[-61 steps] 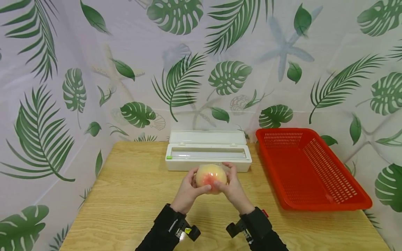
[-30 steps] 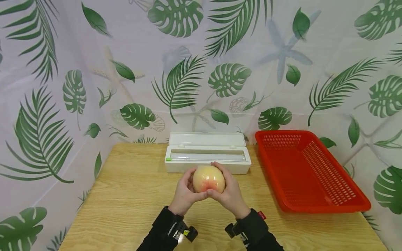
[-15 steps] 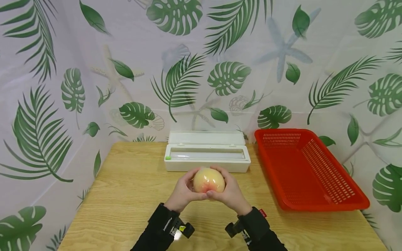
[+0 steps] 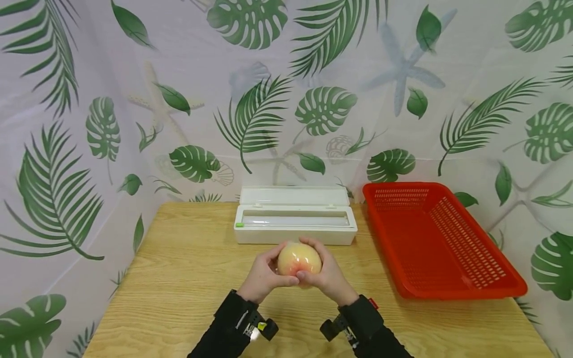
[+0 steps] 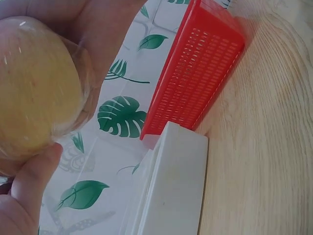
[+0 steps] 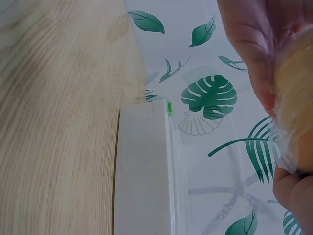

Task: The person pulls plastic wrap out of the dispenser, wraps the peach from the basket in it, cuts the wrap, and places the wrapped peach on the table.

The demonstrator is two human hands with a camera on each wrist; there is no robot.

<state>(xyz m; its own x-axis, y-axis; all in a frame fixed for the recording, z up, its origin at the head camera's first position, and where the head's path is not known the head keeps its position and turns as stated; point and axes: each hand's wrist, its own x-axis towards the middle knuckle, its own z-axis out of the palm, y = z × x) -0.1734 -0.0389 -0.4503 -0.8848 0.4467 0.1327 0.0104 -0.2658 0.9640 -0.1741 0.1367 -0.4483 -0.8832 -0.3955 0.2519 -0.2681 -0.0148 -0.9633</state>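
A round yellow peach point(image 4: 299, 257) with a pink blush is held up above the table, wrapped in clear plastic film that shines. My left hand point(image 4: 265, 276) grips its left side and my right hand point(image 4: 330, 274) its right, both thumbs toward me. In the left wrist view the film over the peach point(image 5: 36, 88) lies smooth. Loose, crinkled film point(image 6: 286, 147) shows along the peach's edge in the right wrist view. Just behind the hands is a white cling film dispenser point(image 4: 295, 235), its lid up and a film roll inside.
A red plastic basket point(image 4: 440, 248) with slotted sides stands at the right of the wooden table point(image 4: 188, 278). A leaf-patterned cloth point(image 4: 286, 99) hangs behind and at the left. A small green slider point(image 4: 239, 225) sits on the dispenser's left end.
Both hands have kept hold of the wrapped peach. The fingers have shifted round it and the peach has turned slightly. The right thumb has moved lower. Dispenser and basket have stayed put.
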